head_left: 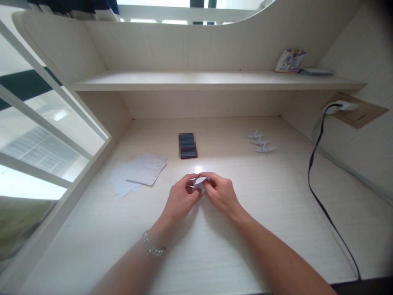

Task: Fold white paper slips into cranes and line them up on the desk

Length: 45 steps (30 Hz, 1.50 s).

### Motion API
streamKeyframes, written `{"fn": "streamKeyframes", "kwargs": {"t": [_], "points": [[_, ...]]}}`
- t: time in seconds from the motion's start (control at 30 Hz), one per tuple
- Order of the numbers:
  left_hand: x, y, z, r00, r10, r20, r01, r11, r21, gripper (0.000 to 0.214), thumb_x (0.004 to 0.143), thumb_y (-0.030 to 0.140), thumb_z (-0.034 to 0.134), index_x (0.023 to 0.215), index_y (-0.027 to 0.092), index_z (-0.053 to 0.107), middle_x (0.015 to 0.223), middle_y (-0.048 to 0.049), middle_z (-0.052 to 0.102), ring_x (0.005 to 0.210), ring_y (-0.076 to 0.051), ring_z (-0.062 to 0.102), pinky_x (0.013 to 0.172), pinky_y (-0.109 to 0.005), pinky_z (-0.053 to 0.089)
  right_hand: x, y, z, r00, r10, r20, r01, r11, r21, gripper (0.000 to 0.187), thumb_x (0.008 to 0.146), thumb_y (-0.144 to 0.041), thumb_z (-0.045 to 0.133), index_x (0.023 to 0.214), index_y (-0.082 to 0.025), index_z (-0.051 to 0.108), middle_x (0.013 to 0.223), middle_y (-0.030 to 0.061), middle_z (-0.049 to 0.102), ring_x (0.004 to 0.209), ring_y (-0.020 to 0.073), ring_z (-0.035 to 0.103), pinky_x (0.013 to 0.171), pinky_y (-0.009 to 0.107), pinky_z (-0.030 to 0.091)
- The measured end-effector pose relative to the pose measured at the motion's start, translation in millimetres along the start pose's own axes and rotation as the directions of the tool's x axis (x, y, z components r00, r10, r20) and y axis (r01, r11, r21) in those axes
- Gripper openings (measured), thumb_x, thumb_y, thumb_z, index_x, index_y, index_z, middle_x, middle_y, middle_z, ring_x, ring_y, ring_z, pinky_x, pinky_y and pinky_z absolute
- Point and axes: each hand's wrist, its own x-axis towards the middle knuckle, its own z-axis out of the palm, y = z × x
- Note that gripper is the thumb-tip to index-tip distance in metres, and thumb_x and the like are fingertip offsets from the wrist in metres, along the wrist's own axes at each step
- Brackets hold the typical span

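A small folded piece of white paper [199, 183] is held just above the pale wooden desk [215, 246], near its middle. My left hand [180, 198] pinches the paper's left side with closed fingers. My right hand [218, 191] grips the right side, thumb and fingers pressed on the fold. A beaded bracelet [152, 246] circles my left wrist. Most of the paper is hidden between the fingers.
A loose stack of white paper sheets [139, 173] lies to the left. A dark phone [187, 146] lies behind the hands. Three folded paper cranes [261, 143] sit at the back right. A black cable [319, 180] runs from a wall socket [344, 106] down the right side. The shelf holds a small packet [290, 60].
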Motion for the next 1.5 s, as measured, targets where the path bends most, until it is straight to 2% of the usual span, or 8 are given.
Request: {"fn": "streamKeyframes", "kwargs": {"t": [0.4,0.73,0.9,1.07,1.2,1.3,1.37,1.5], "points": [[-3,4,-2.2,1.0,0.016,-0.012,-0.014,0.985,0.173,0.038,0.075,0.013,0.048,0.108,0.025,0.062,0.095,0.0005,0.069,0.074,-0.014,0.062,0.071,-0.025,0.049,1,4,0,1.0,0.014,-0.009,-0.015,0.991,-0.133,0.03,0.082,-0.02,0.044,0.103,-0.022,0.065,0.089,0.0017,0.071,0.07,0.0158,0.063,0.066,0.026,0.046],[0,-6,-1.2,0.999,-0.042,0.03,0.041,0.998,0.039,0.038,0.074,0.014,0.047,0.107,0.024,0.063,0.101,-0.0021,0.068,0.08,-0.016,0.063,0.069,-0.025,0.051,1,-1,-2,0.995,-0.065,-0.079,0.057,0.993,-0.101,0.025,0.086,-0.027,0.046,0.097,-0.021,0.067,0.095,0.0032,0.07,0.079,0.0171,0.064,0.069,0.027,0.047],[1,-3,-4.4,0.998,-0.063,0.0,0.063,0.997,0.041,0.035,0.073,0.016,0.051,0.105,0.022,0.063,0.089,-0.0028,0.068,0.068,-0.014,0.061,0.06,-0.024,0.05,1,-2,-1,0.984,-0.165,-0.067,0.162,0.986,-0.048,0.023,0.086,-0.026,0.048,0.098,-0.021,0.067,0.097,0.0038,0.069,0.082,0.0172,0.063,0.069,0.027,0.049],[2,3,-3.7,0.999,-0.031,0.032,0.032,0.999,-0.041,0.038,0.072,0.017,0.055,0.109,0.022,0.062,0.082,-0.0018,0.068,0.063,-0.013,0.059,0.059,-0.023,0.047,-1,-5,-1,0.975,-0.219,-0.034,0.22,0.975,0.03,0.023,0.086,-0.024,0.049,0.1,-0.023,0.066,0.097,0.0033,0.069,0.085,0.0175,0.063,0.069,0.028,0.05],[4,0,-3.5,0.998,-0.05,-0.041,0.045,0.994,-0.104,0.026,0.07,0.021,0.06,0.095,0.019,0.067,0.088,-0.0045,0.069,0.073,-0.016,0.06,0.062,-0.023,0.046,1,-3,-1,0.996,-0.09,-0.024,0.093,0.972,0.215,0.022,0.085,-0.031,0.052,0.098,-0.021,0.067,0.097,0.0058,0.068,0.086,0.0185,0.063,0.07,0.029,0.052],[6,-5,-4.5,0.992,-0.103,-0.079,0.089,0.982,-0.166,0.027,0.067,0.016,0.061,0.093,0.019,0.067,0.09,-0.0049,0.069,0.076,-0.016,0.061,0.063,-0.023,0.045,6,2,-2,0.998,0.062,0.006,-0.06,0.912,0.407,0.027,0.086,-0.037,0.05,0.096,-0.018,0.066,0.096,0.0077,0.067,0.081,0.0181,0.063,0.067,0.03,0.052],[6,-7,-4.9,0.988,-0.133,-0.079,0.112,0.968,-0.226,0.029,0.067,0.016,0.062,0.095,0.02,0.066,0.092,-0.0056,0.068,0.074,-0.016,0.061,0.061,-0.023,0.044,9,7,-4,0.992,0.124,0.026,-0.123,0.886,0.447,0.027,0.081,-0.039,0.056,0.092,-0.017,0.067,0.093,0.008,0.067,0.077,0.0177,0.062,0.063,0.029,0.052],[6,-3,-4.4,0.989,-0.131,-0.068,0.104,0.946,-0.308,0.03,0.068,0.023,0.066,0.097,0.018,0.064,0.091,-0.0067,0.068,0.073,-0.016,0.061,0.061,-0.023,0.044,12,12,-4,0.972,0.166,0.166,-0.225,0.861,0.457,0.027,0.076,-0.04,0.062,0.088,-0.017,0.07,0.083,0.0064,0.066,0.072,0.0157,0.059,0.059,0.027,0.05]]}}
